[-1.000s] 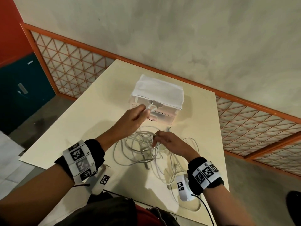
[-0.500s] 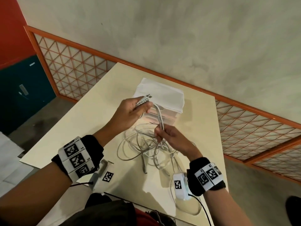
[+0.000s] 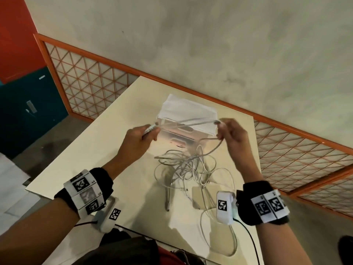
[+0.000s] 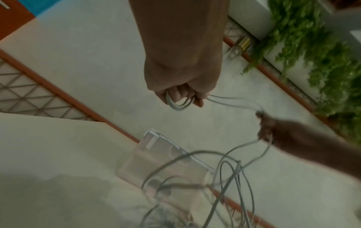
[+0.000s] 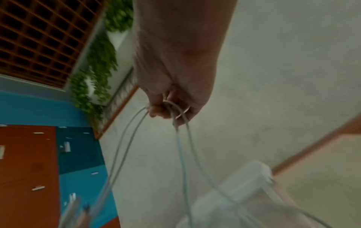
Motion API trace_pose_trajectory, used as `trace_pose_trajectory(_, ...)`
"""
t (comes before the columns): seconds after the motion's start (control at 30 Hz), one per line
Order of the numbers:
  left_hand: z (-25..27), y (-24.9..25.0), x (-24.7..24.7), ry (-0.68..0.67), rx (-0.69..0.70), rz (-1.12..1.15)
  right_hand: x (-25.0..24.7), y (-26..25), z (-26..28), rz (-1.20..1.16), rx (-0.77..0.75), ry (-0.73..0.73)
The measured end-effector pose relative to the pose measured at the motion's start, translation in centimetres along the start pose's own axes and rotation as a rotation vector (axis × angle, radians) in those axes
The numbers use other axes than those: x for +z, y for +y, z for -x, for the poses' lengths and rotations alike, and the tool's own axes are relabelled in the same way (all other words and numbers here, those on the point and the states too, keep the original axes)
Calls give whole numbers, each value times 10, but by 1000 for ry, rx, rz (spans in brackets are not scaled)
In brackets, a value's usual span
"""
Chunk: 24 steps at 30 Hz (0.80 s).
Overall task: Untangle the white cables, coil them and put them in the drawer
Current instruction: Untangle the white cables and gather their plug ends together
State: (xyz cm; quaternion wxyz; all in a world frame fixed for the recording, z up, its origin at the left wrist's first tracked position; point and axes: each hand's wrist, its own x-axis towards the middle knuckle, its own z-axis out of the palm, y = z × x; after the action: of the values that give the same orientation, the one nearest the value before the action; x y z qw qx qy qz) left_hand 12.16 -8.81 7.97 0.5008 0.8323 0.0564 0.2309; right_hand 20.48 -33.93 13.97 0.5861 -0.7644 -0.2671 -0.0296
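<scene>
A tangle of white cables (image 3: 188,169) lies on the cream table (image 3: 107,150) in front of a clear drawer box (image 3: 188,121) with a white top. My left hand (image 3: 150,131) pinches the plug end of one white cable (image 3: 189,122); a doubled loop shows in its fingers (image 4: 180,101). My right hand (image 3: 222,129) holds the same cable (image 5: 175,111) farther along, so a doubled length is stretched level between both hands above the box. From the right hand the cable drops into the tangle. The box's drawers look closed.
An orange-framed lattice rail (image 3: 99,77) runs along the table's far edge, against a grey wall. A long cable loop (image 3: 232,241) trails to the near right table edge. Teal and red cabinets (image 3: 24,104) stand at the left.
Both hands rose from the tangle. My right hand slid rightward along the cable, away from the left, and the stretch between them is now pulled level above the box.
</scene>
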Motion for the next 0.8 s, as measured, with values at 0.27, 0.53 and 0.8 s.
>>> trace_pose_trajectory(0.27, 9, -14, 12, -158, -254, 87, 1, -33, -12, 134, -81, -104)
trace_pose_trajectory(0.53, 3, 14, 4, -93, -158, 236, 30, 19, 25, 314, 35, -364)
trace_pose_trajectory(0.8, 16, 34, 32, -587, -203, 278, 45, 9, 19, 131, 6, -307)
